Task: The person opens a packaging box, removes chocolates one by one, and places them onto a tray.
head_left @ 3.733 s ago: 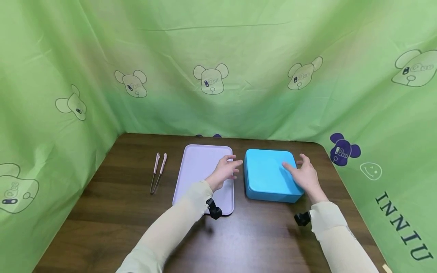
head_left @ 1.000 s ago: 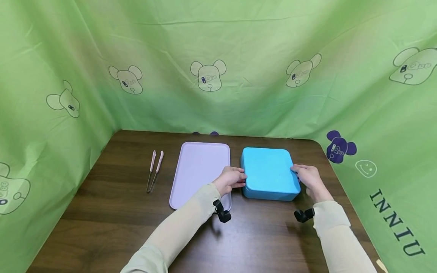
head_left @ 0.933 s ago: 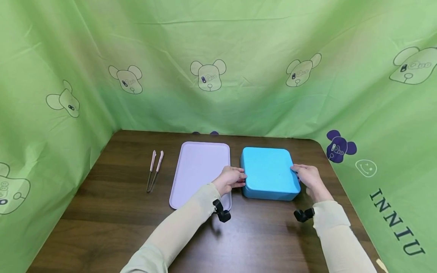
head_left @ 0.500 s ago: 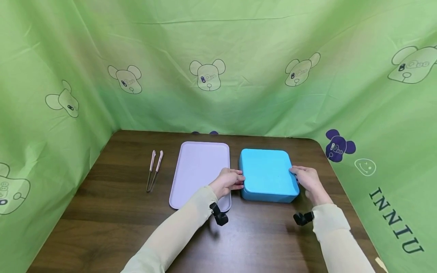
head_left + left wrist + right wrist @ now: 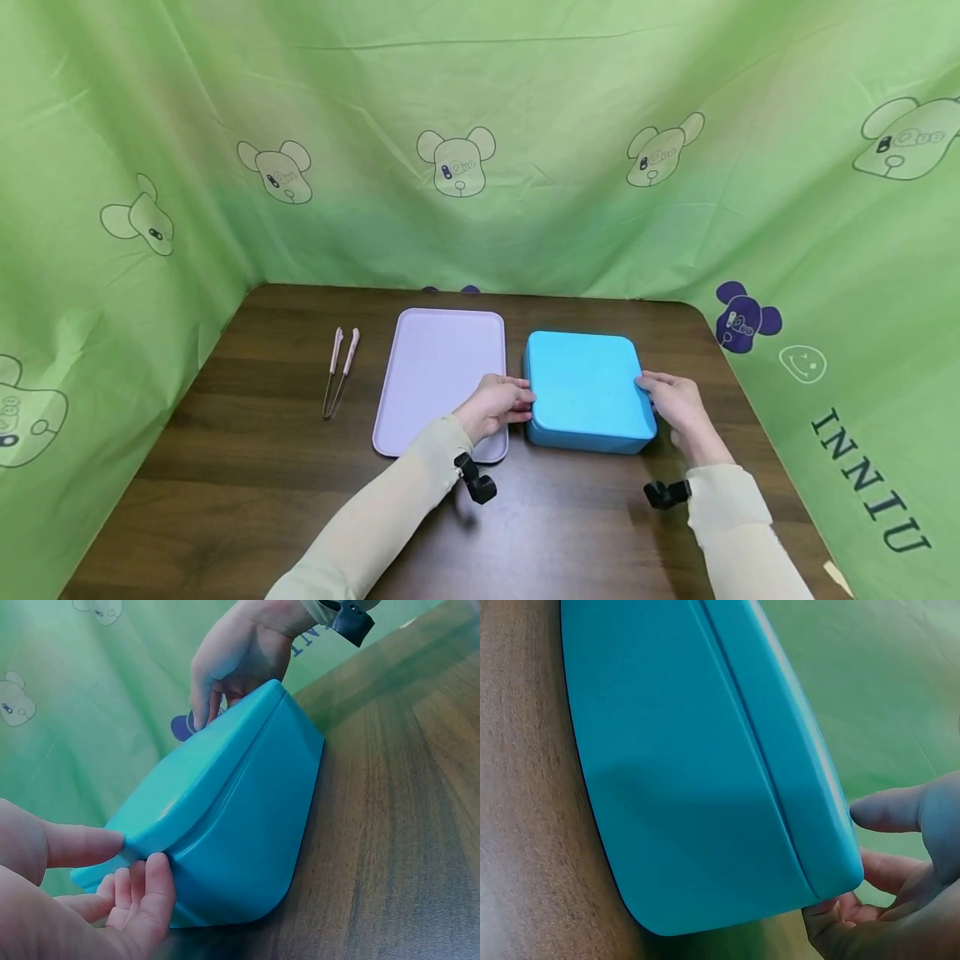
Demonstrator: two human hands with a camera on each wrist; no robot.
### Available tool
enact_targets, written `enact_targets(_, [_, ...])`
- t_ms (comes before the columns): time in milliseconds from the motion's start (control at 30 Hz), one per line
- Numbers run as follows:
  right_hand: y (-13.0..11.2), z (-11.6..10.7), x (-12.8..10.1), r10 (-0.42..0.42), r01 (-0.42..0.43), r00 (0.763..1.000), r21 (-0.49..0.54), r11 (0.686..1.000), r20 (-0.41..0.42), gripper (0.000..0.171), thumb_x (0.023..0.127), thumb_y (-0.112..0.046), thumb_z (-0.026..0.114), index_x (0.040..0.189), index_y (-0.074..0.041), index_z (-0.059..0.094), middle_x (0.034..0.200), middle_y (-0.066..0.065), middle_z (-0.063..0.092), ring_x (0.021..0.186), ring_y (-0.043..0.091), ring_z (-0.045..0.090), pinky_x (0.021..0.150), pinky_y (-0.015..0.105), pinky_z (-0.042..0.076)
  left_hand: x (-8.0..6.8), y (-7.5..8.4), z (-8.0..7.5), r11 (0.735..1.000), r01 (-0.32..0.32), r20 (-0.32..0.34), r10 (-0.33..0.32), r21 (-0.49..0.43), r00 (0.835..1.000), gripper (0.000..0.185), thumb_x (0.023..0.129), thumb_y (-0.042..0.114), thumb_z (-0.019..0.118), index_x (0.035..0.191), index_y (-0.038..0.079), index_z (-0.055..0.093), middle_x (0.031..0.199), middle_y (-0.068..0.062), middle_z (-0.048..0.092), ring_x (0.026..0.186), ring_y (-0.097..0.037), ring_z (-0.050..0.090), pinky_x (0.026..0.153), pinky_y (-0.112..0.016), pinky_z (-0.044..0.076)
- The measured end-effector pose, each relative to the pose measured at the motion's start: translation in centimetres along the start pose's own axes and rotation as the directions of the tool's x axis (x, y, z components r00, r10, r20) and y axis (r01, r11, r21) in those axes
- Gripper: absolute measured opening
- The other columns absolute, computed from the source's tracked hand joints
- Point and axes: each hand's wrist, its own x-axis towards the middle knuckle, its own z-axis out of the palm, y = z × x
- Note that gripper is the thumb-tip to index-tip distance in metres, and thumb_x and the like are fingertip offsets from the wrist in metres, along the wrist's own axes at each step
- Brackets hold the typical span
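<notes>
My left hand and right hand each grip an opposite side of the blue box, thumbs on its lid edge, fingers curled beneath. Holding both sides keeps it level near the bench's right edge.

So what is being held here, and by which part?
The blue box, at its lid edges: the left hand pinches the left edge, the right hand the right edge, thumbs on top, fingers beneath the rim.

The lid is on the blue box, so I cannot see inside. My fingers on its far side are partly hidden.
</notes>
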Motion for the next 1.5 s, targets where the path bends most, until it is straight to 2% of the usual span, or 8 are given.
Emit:
enact_targets(200, [0.0,0.0,-0.3,0.001,-0.001,1.0,-0.001,1.0,-0.006,0.061,0.108,-0.035,0.043,0.156,0.001,0.031,0.16,0.027,0.03,0.144,0.041,0.032,0.116,0.056,0.029,-0.5,0.0,0.0,1.0,0.009,0.006,-0.009,-0.007,1.0,0.027,0.089,-0.01,0.064,0.116,-0.005,0.063,0.073,-0.005,0.058,0.065,-0.011,0.058,0.066,-0.026,0.058])
enact_targets(433, [0.2,0.0,-0.4,0.007,-0.007,1.0,-0.004,1.0,-0.028,0.061,0.107,-0.037,0.045,0.155,0.0,0.035,0.154,0.025,0.036,0.129,0.036,0.04,0.111,0.056,0.032,-0.6,-0.1,-0.1,1.0,0.017,0.005,-0.017,-0.009,1.0,0.025,0.089,-0.009,0.065,0.114,-0.003,0.064,0.074,-0.005,0.059,0.066,-0.012,0.059,0.066,-0.026,0.058])
enact_targets(633, [0.3,0.1,-0.5,-0.009,0.009,0.999,0.0,1.0,-0.041,0.059,0.107,-0.036,0.045,0.153,0.001,0.038,0.147,0.02,0.042,0.119,0.028,0.044,0.099,0.043,0.041,-0.7,-0.1,-0.1,1.0,0.015,0.01,-0.015,-0.008,1.0,0.023,0.09,-0.008,0.065,0.113,-0.002,0.064,0.075,-0.005,0.059,0.066,-0.011,0.059,0.067,-0.026,0.058])
enact_targets(833, [0.1,0.2,-0.6,-0.025,0.025,0.999,-0.004,1.0,-0.048,0.057,0.107,-0.034,0.046,0.151,0.001,0.042,0.126,0.011,0.05,0.105,0.02,0.047,0.085,0.033,0.045,-0.8,0.1,-0.1,1.0,0.022,0.008,-0.022,-0.001,1.0,0.025,0.091,-0.007,0.065,0.115,-0.003,0.064,0.078,-0.005,0.059,0.068,-0.012,0.059,0.072,-0.029,0.059])
enact_targets(967, [0.1,0.1,-0.7,-0.027,0.027,0.998,0.0,1.0,-0.05,0.057,0.107,-0.035,0.047,0.151,0.001,0.043,0.123,0.009,0.05,0.104,0.02,0.047,0.086,0.033,0.045,-0.8,0.0,0.0,1.0,0.016,0.01,-0.016,0.0,1.0,0.024,0.091,-0.008,0.065,0.115,-0.003,0.063,0.078,-0.005,0.059,0.068,-0.012,0.059,0.072,-0.029,0.059])
enact_targets(1333, [0.1,0.1,-0.8,-0.014,0.015,0.998,0.017,1.0,-0.054,0.056,0.107,-0.034,0.046,0.151,0.0,0.043,0.13,0.011,0.048,0.105,0.02,0.046,0.088,0.034,0.044,-1.2,0.0,0.2,1.0,0.009,0.006,-0.009,-0.004,1.0,0.021,0.09,-0.01,0.064,0.11,-0.003,0.063,0.077,-0.006,0.058,0.067,-0.012,0.058,0.069,-0.028,0.059])
enact_targets(1500, [0.1,0.0,-0.9,-0.027,0.027,0.998,0.013,1.0,-0.052,0.055,0.107,-0.033,0.046,0.151,0.0,0.042,0.125,0.008,0.05,0.101,0.018,0.047,0.084,0.031,0.046,-1.3,0.1,0.2,1.0,0.007,0.002,-0.007,-0.001,1.0,0.021,0.09,-0.009,0.064,0.11,-0.003,0.063,0.077,-0.006,0.058,0.067,-0.013,0.058,0.07,-0.028,0.06])
